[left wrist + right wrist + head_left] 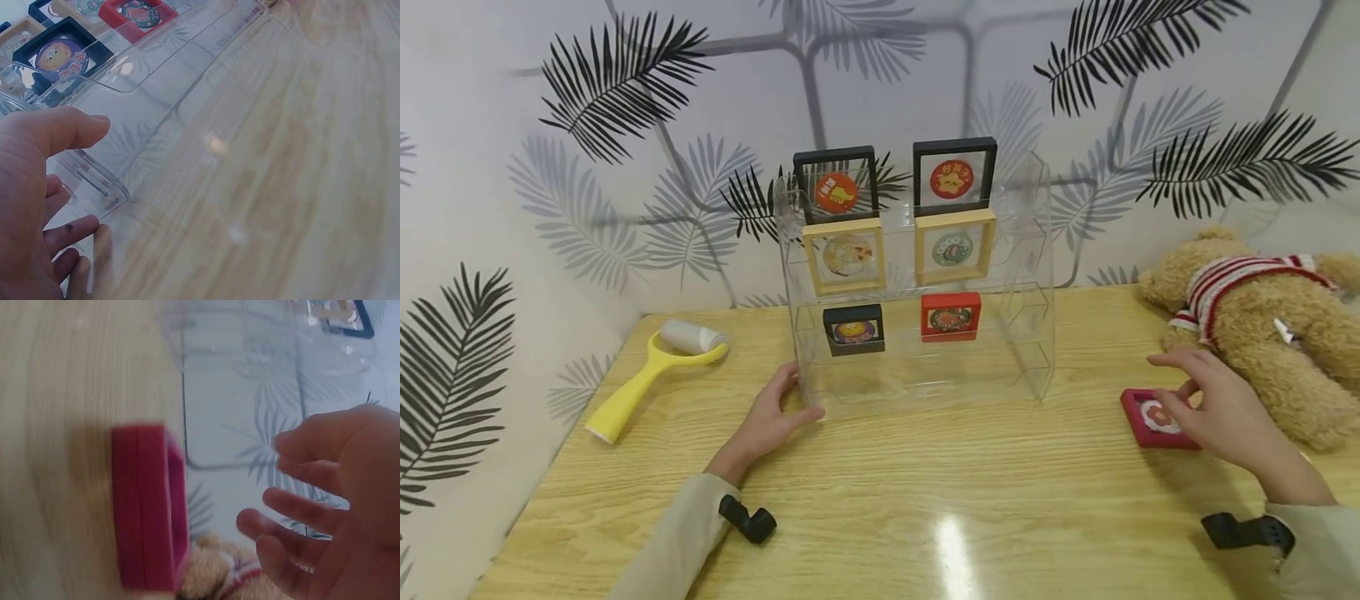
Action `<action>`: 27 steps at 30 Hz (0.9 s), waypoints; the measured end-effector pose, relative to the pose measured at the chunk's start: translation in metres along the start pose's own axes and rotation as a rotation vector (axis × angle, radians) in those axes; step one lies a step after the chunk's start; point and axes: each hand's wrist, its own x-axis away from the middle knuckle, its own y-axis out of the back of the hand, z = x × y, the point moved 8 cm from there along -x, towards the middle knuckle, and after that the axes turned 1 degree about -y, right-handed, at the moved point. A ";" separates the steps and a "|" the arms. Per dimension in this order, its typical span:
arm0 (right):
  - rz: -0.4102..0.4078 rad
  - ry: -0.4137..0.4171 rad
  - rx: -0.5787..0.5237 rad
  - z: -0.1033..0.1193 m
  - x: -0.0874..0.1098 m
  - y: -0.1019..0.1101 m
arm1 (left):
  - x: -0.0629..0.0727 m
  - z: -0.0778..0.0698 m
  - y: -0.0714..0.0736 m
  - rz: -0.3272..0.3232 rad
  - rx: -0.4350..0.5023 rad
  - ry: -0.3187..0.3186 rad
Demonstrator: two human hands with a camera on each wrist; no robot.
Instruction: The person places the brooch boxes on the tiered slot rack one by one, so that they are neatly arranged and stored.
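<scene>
A clear acrylic stand [917, 392] with stepped tiers carries several small framed pictures. My left hand [767, 421] is at its lower left corner, thumb in front and fingers along the side, loosely spread; in the left wrist view the thumb [81, 128] overlaps the stand's front edge. On the right, a dark pink frame [1157, 421] with a flower motif lies on the table. My right hand [1225, 412] hovers over it with fingers apart. The right wrist view shows the frame [147, 509] separate from the loosely bent fingers of the right hand [337, 500].
Black frames [955, 146] top the stand, beige frames [955, 221] sit in the middle, and a small black frame [853, 342] and a red frame [950, 332] below. A yellow-handled lint roller [632, 392] lies left. A teddy bear [1262, 325] lies right, near the patterned wall.
</scene>
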 end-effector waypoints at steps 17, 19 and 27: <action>0.432 -0.060 0.025 -0.061 0.031 -0.033 | -0.002 -0.003 0.004 0.003 -0.037 -0.023; 0.423 -0.049 0.000 -0.063 0.032 -0.036 | 0.000 -0.002 0.005 0.003 -0.034 -0.025; 0.454 -0.197 -0.286 -0.064 0.040 -0.039 | 0.002 -0.004 0.001 0.007 -0.007 -0.024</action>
